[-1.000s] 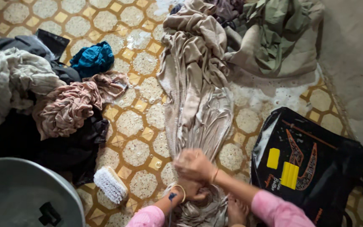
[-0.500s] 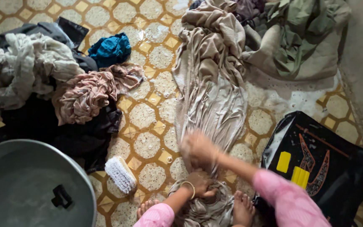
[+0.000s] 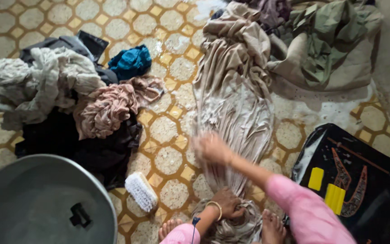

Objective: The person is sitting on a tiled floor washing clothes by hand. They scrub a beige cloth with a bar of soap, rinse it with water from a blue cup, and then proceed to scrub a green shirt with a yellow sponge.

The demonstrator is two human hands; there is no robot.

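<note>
— What are your hands doing down there?

— My left hand (image 3: 225, 204) is gripping the bunched near end of the beige cloth (image 3: 235, 104), which is lying stretched along the floor (image 3: 168, 131). My right hand (image 3: 211, 148) is pressing flat on its sudsy middle, blurred.

— Much left?

— I'm judging yes: suds are covering only the middle, the brush (image 3: 141, 191) is lying unused, and the heap (image 3: 68, 99) is waiting beside the tub (image 3: 32, 199).

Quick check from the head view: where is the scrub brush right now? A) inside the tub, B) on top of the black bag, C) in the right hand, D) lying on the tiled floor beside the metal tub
D: the scrub brush lies untouched on the tiled floor next to the metal tub, while both hands are on the beige cloth.
</note>
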